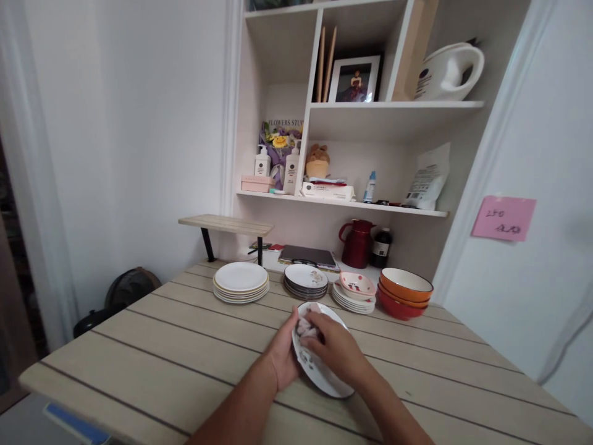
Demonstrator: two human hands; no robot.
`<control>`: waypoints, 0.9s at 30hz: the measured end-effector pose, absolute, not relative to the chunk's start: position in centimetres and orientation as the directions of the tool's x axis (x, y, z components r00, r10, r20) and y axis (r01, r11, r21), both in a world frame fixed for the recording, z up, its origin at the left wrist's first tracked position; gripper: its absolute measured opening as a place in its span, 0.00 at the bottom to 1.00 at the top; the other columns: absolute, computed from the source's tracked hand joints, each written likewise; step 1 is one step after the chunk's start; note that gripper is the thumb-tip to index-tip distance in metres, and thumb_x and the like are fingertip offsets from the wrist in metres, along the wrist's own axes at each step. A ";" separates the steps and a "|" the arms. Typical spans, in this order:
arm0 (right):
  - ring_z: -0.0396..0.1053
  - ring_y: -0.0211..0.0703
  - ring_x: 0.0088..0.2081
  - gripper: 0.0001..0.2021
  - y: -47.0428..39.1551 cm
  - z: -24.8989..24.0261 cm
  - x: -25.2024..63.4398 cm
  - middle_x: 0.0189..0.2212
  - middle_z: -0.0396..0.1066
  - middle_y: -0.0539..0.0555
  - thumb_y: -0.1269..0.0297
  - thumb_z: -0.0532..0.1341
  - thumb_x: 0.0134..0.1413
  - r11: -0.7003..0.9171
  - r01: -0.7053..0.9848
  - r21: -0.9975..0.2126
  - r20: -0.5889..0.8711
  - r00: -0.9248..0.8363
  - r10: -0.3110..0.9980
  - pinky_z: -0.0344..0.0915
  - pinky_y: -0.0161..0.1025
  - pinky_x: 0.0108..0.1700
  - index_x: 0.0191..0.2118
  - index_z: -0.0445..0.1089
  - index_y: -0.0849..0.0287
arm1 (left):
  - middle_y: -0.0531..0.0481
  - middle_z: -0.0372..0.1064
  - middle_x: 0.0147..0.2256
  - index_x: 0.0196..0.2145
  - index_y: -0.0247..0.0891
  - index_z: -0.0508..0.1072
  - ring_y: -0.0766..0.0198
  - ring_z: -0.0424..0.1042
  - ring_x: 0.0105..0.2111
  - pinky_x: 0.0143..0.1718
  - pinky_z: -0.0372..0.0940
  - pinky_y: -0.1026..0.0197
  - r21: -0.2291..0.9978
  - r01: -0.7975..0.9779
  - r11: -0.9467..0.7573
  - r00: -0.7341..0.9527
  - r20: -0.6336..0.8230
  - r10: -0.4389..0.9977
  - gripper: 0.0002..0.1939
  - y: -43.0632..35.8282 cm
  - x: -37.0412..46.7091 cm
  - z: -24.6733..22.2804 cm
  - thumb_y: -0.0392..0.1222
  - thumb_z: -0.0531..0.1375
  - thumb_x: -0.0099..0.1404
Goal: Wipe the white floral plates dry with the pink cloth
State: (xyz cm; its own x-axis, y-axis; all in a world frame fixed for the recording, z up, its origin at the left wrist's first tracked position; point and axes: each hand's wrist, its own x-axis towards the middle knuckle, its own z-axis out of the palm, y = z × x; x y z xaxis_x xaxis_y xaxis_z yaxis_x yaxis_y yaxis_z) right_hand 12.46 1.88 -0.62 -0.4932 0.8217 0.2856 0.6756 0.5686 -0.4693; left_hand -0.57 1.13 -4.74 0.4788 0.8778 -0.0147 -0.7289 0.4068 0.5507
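My left hand point(283, 353) grips the left edge of a white plate point(324, 375) with a thin dark rim and a printed flower design. The plate is tilted above the table. My right hand point(337, 346) is closed on a crumpled pale pinkish cloth point(306, 327), which presses against the plate's upper face. Its fingers cover part of the cloth and plate. Just beyond stands a stack of similar dark-rimmed flowered plates point(306, 277).
Along the back of the slatted table point(185, 352) stand a stack of white plates point(241, 277), small plates with a pink bowl point(357, 284) on top, and stacked orange and red bowls point(405, 290). Behind are a red jug point(356, 244), a dark bottle point(381, 247) and a small raised shelf point(227, 225).
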 end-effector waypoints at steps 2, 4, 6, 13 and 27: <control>0.67 0.46 0.43 0.18 3.0 -1.0 13.2 0.45 0.70 0.56 0.61 0.58 0.51 0.496 0.756 -0.427 0.290 -0.405 0.867 0.57 0.38 0.41 0.49 0.66 0.53 | 0.39 0.76 0.42 0.53 0.32 0.69 0.49 0.73 0.45 0.50 0.60 0.51 0.551 -0.734 0.397 0.477 0.003 0.879 0.30 1.2 -0.6 -5.0 0.58 0.54 0.63; 0.67 0.46 0.42 0.18 3.7 -1.2 14.5 0.44 0.70 0.56 0.60 0.56 0.53 0.407 0.830 -0.381 0.250 -0.331 0.910 0.56 0.37 0.38 0.50 0.65 0.53 | 0.38 0.75 0.44 0.54 0.32 0.67 0.49 0.72 0.47 0.51 0.59 0.51 0.554 -0.729 0.403 0.491 0.012 0.871 0.31 1.3 -0.7 -5.2 0.59 0.53 0.63; 0.68 0.46 0.39 0.15 3.9 -1.1 16.0 0.40 0.72 0.55 0.61 0.57 0.51 0.342 0.880 -0.330 0.167 -0.302 0.939 0.53 0.36 0.34 0.46 0.67 0.54 | 0.38 0.74 0.46 0.56 0.33 0.66 0.49 0.71 0.48 0.52 0.58 0.50 0.557 -0.717 0.419 0.510 0.011 0.860 0.32 1.3 -0.8 -5.4 0.59 0.53 0.63; 0.67 0.42 0.33 0.10 0.9 0.2 16.7 0.33 0.73 0.50 0.64 0.61 0.42 0.491 0.774 -0.401 0.014 -0.530 0.848 0.53 0.35 0.32 0.35 0.69 0.54 | 0.37 0.73 0.46 0.56 0.32 0.66 0.48 0.70 0.49 0.54 0.58 0.50 0.570 -0.680 0.462 0.558 -0.007 0.830 0.34 1.0 -0.7 -4.7 0.61 0.52 0.63; 0.67 0.46 0.44 0.18 2.4 -0.3 13.8 0.47 0.69 0.56 0.60 0.59 0.52 0.432 0.802 -0.413 0.276 -0.341 0.899 0.55 0.37 0.38 0.50 0.66 0.52 | 0.41 0.75 0.43 0.54 0.34 0.68 0.50 0.73 0.45 0.51 0.61 0.51 0.600 -0.677 0.426 0.468 -0.096 0.879 0.28 1.1 -0.9 -4.2 0.56 0.55 0.63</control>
State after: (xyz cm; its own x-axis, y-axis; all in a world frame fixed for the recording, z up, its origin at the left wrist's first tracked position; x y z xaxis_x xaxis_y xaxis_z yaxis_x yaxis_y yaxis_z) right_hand 13.79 2.39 -0.32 -0.3413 0.8985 0.2760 0.8018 0.4315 -0.4133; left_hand -0.92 1.14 -4.19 0.4678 0.8786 -0.0956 -0.6773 0.4260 0.5998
